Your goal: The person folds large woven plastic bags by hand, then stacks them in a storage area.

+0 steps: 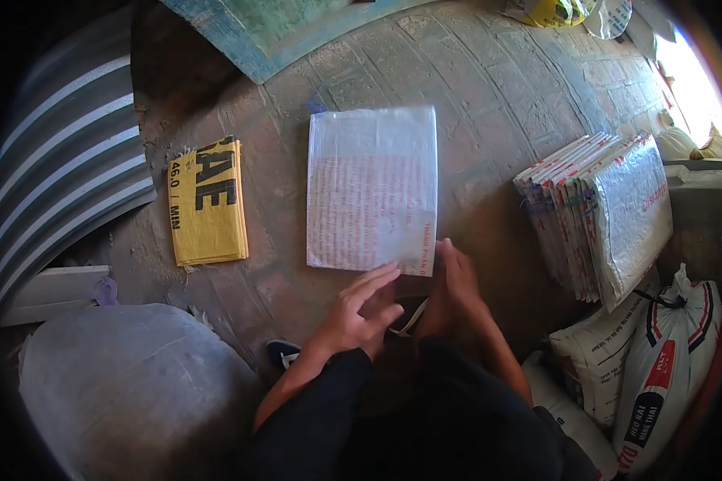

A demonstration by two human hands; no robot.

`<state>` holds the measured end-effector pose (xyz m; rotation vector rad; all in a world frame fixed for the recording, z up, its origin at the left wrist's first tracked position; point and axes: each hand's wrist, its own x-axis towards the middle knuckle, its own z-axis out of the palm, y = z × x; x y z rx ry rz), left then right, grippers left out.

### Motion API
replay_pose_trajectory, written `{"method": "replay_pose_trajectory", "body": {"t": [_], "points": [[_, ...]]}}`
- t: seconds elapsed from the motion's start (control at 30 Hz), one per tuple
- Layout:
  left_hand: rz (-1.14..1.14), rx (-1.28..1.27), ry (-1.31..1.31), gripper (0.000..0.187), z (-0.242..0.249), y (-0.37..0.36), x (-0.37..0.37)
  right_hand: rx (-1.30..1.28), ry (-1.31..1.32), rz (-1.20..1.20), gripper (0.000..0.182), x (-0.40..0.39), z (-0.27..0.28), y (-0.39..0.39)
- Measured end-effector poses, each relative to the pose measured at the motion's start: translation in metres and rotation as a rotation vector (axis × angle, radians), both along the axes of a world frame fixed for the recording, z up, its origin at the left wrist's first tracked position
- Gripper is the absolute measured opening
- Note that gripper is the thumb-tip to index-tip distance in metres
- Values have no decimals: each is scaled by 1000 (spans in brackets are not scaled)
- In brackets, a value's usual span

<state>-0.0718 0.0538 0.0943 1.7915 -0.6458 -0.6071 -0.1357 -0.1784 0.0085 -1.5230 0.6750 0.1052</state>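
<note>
A folded white woven sack (371,188) with red print lies flat on the brick floor in front of me. My left hand (361,303) is at its near edge, fingers stretched out and fingertips on or just above the sack. At the near right corner, my right hand (460,275) stands on edge with its fingers straight, touching or nearly touching the sack's side. Neither hand appears to grip anything. The palm of my right hand is partly hidden from view.
Left lies a folded yellow sack (207,204), beside corrugated sheeting (76,152). A stack of folded white sacks (598,208) leans at right, above filled bags (670,361). A round grey surface (128,393) is near left; a blue-green board (289,36) is ahead.
</note>
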Motion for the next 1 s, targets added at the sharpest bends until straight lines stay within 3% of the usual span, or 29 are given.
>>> {"method": "replay_pose_trajectory", "body": {"t": [0.1,0.23,0.33,0.53,0.67,0.73,0.87,0.97,1.0], "points": [[147,65,132,44,-21,14,-3,-59,-44,32,33,-4,-16,0],[442,213,-169,43,-68,50,5,-163,-151,-52,38,-4,-39,1],[609,367,-208,46,-106,70,15,-309,-119,0,40,-1,-37,-1],[672,340,57,52,-115,68,21,-238,-67,-11,43,7,-31,-2],[861,-202,682,32,-113,62,23,-162,17,-18,49,9,-31,0],[860,-552,1018,26,-101,57,24,72,51,3,51,13,-32,2],[811,-732,1161,28,-111,63,16,636,57,-94,64,17,-23,4],[787,-932,1372,27,-86,50,9,1235,-224,-273,77,1,-1,24],[717,-983,1451,28,-89,51,4,1031,-299,-251,80,-7,-2,39]]}}
